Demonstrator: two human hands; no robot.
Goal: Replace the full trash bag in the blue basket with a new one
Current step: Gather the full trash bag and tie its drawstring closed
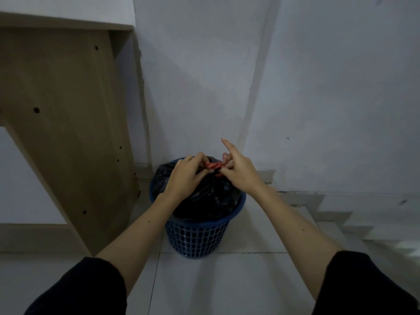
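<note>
Above basket (195,237): both hands' fingers (202,159) pinch drawstring (212,165).

A blue basket (197,237) is standing on the pale tiled floor (227,280) near a white wall (318,87), just right of a wooden panel (68,133). A full black trash bag (209,196) is bulging above its rim. The left hand (186,176) is gripping the gathered bag neck, while the right hand (238,171) is pinching the red drawstring (212,165), index finger pointing up
</note>
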